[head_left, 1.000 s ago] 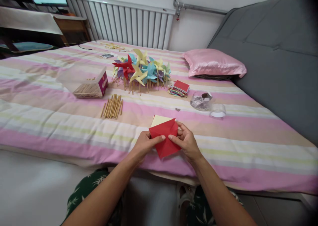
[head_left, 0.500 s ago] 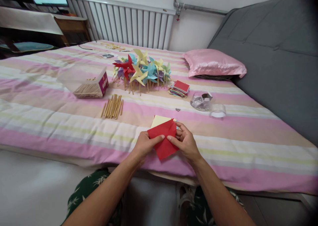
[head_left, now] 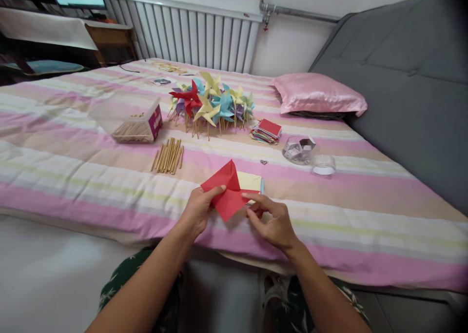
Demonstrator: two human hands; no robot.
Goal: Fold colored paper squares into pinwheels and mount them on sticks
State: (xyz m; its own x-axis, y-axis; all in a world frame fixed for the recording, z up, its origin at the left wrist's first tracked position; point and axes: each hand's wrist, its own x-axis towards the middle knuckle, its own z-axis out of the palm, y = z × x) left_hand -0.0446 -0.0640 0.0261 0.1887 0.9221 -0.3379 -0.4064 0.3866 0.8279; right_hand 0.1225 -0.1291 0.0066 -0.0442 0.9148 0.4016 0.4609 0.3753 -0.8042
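Observation:
My left hand pinches a folded red paper at its left edge, held just above the striped bedsheet. My right hand touches the red paper's right corner with its fingertips. Under the red paper lies a pale yellow sheet with a blue edge showing. Finished paper pinwheels in red, yellow, blue and purple stand in a cluster farther back. A row of wooden sticks lies to the left of my hands.
A clear tub of sticks sits at the left. A stack of coloured paper squares, a clear cup and its lid lie at the right. A pink pillow and grey headboard are beyond.
The red paper has been turned and lifted to the left, its point now up. My right hand has slid down to its right corner, and the yellow sheet is more exposed.

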